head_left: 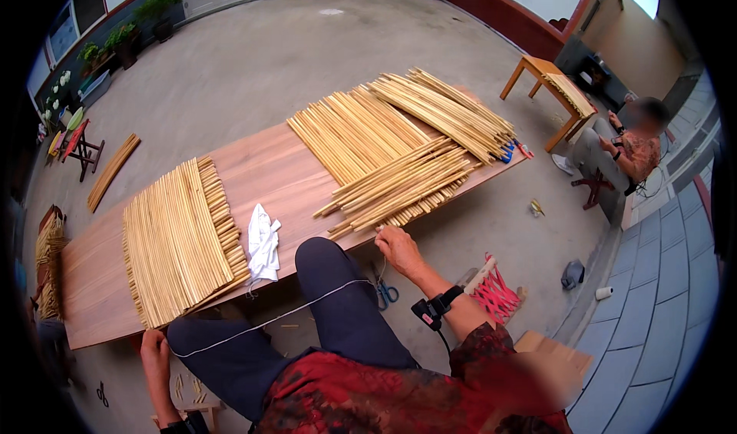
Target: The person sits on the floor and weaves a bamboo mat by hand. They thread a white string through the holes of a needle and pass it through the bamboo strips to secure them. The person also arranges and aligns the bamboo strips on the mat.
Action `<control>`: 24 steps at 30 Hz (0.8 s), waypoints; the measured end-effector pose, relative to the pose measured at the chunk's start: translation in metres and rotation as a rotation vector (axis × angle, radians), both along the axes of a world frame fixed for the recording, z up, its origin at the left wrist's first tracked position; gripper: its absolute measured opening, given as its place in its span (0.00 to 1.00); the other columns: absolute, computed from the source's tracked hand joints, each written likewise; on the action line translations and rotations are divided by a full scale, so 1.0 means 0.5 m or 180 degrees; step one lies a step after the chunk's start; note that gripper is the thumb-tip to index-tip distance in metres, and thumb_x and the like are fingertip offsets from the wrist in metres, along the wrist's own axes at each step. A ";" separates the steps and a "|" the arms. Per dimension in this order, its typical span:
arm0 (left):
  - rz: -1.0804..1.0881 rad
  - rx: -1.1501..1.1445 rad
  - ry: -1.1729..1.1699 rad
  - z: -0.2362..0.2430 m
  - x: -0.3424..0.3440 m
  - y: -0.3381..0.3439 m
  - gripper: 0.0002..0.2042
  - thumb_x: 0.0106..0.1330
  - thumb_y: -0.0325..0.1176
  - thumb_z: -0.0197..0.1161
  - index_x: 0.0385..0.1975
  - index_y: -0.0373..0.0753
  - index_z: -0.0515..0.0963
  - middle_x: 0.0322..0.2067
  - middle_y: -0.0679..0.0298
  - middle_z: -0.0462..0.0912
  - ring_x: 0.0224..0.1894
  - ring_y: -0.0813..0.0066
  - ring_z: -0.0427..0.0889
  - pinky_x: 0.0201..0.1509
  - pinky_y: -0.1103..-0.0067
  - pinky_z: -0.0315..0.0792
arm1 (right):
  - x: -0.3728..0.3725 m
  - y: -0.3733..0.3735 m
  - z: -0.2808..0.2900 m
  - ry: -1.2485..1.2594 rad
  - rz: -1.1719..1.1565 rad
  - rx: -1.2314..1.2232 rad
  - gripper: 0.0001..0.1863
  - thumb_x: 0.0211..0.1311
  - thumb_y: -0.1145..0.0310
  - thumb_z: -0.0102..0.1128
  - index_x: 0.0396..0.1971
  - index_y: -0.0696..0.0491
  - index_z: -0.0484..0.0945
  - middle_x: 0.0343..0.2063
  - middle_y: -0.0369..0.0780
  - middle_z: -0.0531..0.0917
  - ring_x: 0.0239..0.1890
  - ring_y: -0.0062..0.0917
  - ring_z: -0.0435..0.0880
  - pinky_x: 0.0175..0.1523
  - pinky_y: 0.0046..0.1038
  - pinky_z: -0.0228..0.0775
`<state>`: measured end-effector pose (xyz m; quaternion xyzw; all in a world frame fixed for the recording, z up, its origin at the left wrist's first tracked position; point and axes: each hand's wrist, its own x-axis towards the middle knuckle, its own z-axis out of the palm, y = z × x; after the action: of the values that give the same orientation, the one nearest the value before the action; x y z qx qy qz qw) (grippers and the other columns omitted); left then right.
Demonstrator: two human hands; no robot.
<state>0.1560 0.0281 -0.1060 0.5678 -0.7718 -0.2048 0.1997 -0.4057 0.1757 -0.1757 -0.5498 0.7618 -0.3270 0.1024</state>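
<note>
A white string [269, 326] runs across my dark-trousered thighs between my hands. My left hand [155, 352] is closed in a pinch on its end, beside the near left corner of a woven mat of straight wooden sticks [173, 242]. My right hand [399, 251] is at the table's near edge, just below a pile of loose sticks [407, 188]. Its fingers are pressed together, and the string rises toward them. Whatever else they pinch is too small to make out. Below that hand, blue-handled scissors [388, 294] appear over the floor.
The long wooden table [249, 165] carries a white cloth [263, 242], more sticks [353, 130] and blue and red tools [510, 154] at its right end. A red-strapped stool [495, 292] stands right of me. Another person [637, 150] sits by a small table [537, 69].
</note>
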 end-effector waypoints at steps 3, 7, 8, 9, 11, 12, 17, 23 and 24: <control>0.0041 -0.0228 0.0031 0.006 -0.023 0.004 0.10 0.55 0.19 0.56 0.37 0.31 0.70 0.41 0.53 0.72 0.45 0.59 0.72 0.52 0.74 0.65 | -0.020 -0.050 -0.010 0.0468 0.0177 -0.0246 0.04 0.53 0.71 0.57 0.26 0.55 0.72 0.33 0.43 0.75 0.41 0.40 0.73 0.46 0.37 0.63; 0.0128 -0.0403 0.0028 -0.025 -0.053 0.007 0.13 0.64 0.26 0.51 0.48 0.31 0.69 0.52 0.52 0.69 0.56 0.55 0.67 0.61 0.72 0.59 | -0.048 -0.130 -0.039 0.1045 0.0142 -0.0865 0.04 0.51 0.71 0.57 0.27 0.52 0.73 0.35 0.41 0.75 0.48 0.36 0.72 0.49 0.38 0.59; 0.0080 -0.0453 0.0092 -0.025 -0.076 0.008 0.13 0.64 0.26 0.51 0.48 0.31 0.70 0.52 0.53 0.69 0.56 0.56 0.67 0.61 0.71 0.59 | -0.062 -0.156 -0.049 0.1124 0.0198 -0.0816 0.04 0.51 0.71 0.57 0.27 0.52 0.73 0.35 0.40 0.75 0.49 0.36 0.72 0.50 0.38 0.59; 0.0077 -0.0502 -0.0022 -0.025 -0.096 0.009 0.13 0.64 0.26 0.50 0.48 0.32 0.70 0.52 0.53 0.69 0.56 0.56 0.67 0.61 0.71 0.58 | -0.075 -0.182 -0.053 0.1205 0.0249 -0.0769 0.04 0.52 0.71 0.57 0.27 0.52 0.73 0.35 0.40 0.76 0.50 0.35 0.71 0.51 0.38 0.58; 0.0114 -0.0532 -0.0198 -0.036 -0.114 0.002 0.12 0.64 0.26 0.50 0.47 0.33 0.71 0.52 0.54 0.70 0.55 0.57 0.67 0.61 0.69 0.57 | -0.090 -0.229 -0.062 0.1189 0.0352 -0.0401 0.04 0.52 0.70 0.57 0.28 0.51 0.73 0.35 0.38 0.76 0.55 0.32 0.69 0.57 0.39 0.54; 0.0076 -0.0494 -0.0245 -0.044 -0.120 -0.004 0.12 0.63 0.26 0.50 0.46 0.34 0.72 0.52 0.54 0.70 0.55 0.57 0.67 0.61 0.69 0.57 | -0.095 -0.252 -0.065 0.1234 0.0451 -0.0426 0.04 0.53 0.70 0.57 0.28 0.51 0.73 0.35 0.38 0.76 0.55 0.32 0.68 0.58 0.40 0.53; 0.0039 -0.0290 -0.0280 -0.055 -0.161 -0.022 0.11 0.62 0.27 0.50 0.42 0.34 0.74 0.48 0.53 0.73 0.53 0.56 0.69 0.59 0.69 0.60 | -0.106 -0.353 -0.074 0.1119 0.1024 0.0338 0.05 0.58 0.68 0.51 0.29 0.51 0.75 0.35 0.38 0.78 0.56 0.30 0.68 0.62 0.44 0.47; 0.0045 -0.0325 -0.0107 -0.055 -0.190 -0.030 0.07 0.62 0.26 0.49 0.36 0.32 0.73 0.40 0.53 0.75 0.46 0.54 0.71 0.54 0.68 0.62 | -0.129 -0.422 -0.104 0.0886 0.1110 0.0713 0.08 0.59 0.66 0.46 0.28 0.52 0.74 0.34 0.40 0.73 0.46 0.32 0.69 0.57 0.39 0.50; 0.0056 -0.0282 -0.0082 -0.051 -0.194 -0.032 0.07 0.62 0.26 0.49 0.35 0.32 0.73 0.39 0.53 0.75 0.45 0.55 0.71 0.53 0.68 0.62 | -0.138 -0.422 -0.121 0.0808 0.1054 0.0579 0.08 0.59 0.66 0.46 0.28 0.52 0.74 0.34 0.40 0.73 0.46 0.32 0.69 0.57 0.39 0.50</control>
<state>0.0591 0.0119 -0.1317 0.5678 -0.7776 -0.1613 0.2165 -0.4747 -0.0355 -0.2363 -0.6926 0.6942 -0.1639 0.1072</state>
